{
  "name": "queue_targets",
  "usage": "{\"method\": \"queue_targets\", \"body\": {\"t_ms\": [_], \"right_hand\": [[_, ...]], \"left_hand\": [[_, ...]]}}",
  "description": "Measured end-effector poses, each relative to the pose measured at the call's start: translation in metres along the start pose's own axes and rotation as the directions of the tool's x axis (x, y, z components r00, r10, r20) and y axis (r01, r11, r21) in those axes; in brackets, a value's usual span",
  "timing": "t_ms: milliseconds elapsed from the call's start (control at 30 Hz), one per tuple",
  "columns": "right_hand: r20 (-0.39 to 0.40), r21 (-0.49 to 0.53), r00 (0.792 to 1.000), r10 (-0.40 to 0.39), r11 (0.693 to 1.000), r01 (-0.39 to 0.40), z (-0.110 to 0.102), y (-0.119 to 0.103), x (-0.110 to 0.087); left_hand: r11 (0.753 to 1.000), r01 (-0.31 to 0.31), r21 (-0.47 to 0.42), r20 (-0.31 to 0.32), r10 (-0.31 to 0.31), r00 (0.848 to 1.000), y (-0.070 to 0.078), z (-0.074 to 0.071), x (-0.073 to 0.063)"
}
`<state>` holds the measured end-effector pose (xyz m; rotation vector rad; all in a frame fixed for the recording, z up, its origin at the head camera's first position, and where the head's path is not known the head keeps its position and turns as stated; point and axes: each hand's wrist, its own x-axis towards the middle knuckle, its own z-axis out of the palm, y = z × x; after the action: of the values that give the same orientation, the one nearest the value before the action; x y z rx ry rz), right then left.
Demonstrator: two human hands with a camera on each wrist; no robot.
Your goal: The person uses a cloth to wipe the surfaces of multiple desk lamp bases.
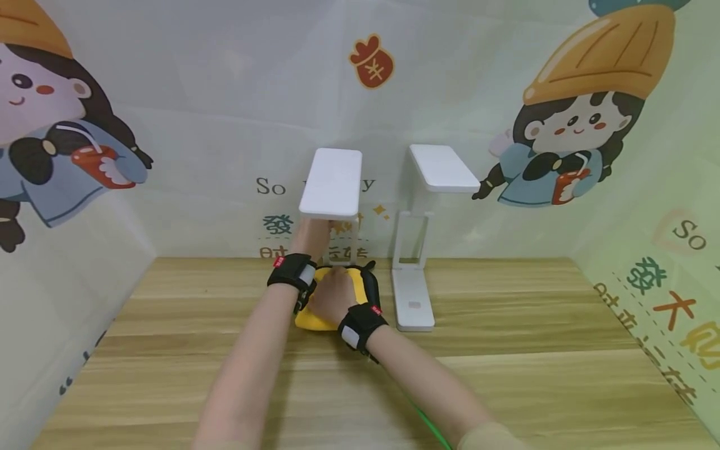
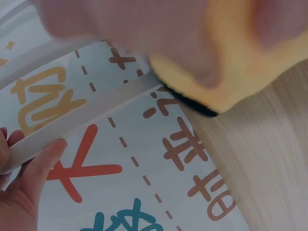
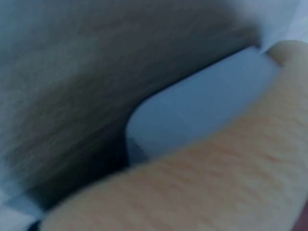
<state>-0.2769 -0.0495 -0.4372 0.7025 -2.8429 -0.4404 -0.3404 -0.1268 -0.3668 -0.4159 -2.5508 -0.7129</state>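
A white folding stand (image 1: pixel 330 182) with a flat top plate and a two-bar upright stands near the back of the table. My left hand (image 2: pixel 30 185) grips one bar of that upright between thumb and fingers; in the head view the top plate partly hides this hand. A yellow cloth (image 1: pixel 314 321) with black edging lies over the stand's base, and my right hand (image 1: pixel 335 294) holds it bunched there. Seen from the left wrist, the cloth touches the bar's lower end. In the right wrist view the fuzzy cloth (image 3: pixel 207 187) covers part of the white base (image 3: pixel 202 101), blurred.
A second white stand (image 1: pixel 413 297) of the same kind stands just to the right. Behind both rises a printed backdrop (image 1: pixel 225 112) with cartoon figures and lettering. The wood-grain table (image 1: pixel 534 325) extends to both sides, and a green cord (image 1: pixel 432 426) shows beside the right forearm.
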Motion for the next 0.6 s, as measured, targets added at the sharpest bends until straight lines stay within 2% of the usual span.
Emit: {"method": "queue_targets", "body": {"t_ms": [100,200,333,467,600], "right_hand": [[0.036,0.021,0.999,-0.019,1.000,0.018,-0.002,-0.001,-0.002],[0.079,0.072,0.994,-0.073,0.995,0.067,-0.005,-0.003,-0.015],[0.069,0.106,0.992,-0.103,0.990,0.095,-0.005,-0.004,-0.026],[0.007,0.070,0.999,-0.035,0.997,0.034,0.001,-0.003,-0.011],[-0.004,0.004,0.999,0.032,0.999,-0.032,0.006,-0.004,0.005]], "left_hand": [[1.000,0.010,-0.027,-0.002,-0.010,1.000,-0.001,-0.001,-0.001],[0.999,0.008,-0.038,-0.011,-0.009,1.000,-0.002,-0.002,-0.002],[0.998,0.018,-0.065,-0.010,-0.019,1.000,-0.003,-0.002,-0.002],[0.996,0.029,-0.084,0.011,-0.028,1.000,-0.002,-0.003,0.000],[0.994,0.040,-0.101,0.019,-0.038,0.999,-0.002,-0.003,0.001]]}}
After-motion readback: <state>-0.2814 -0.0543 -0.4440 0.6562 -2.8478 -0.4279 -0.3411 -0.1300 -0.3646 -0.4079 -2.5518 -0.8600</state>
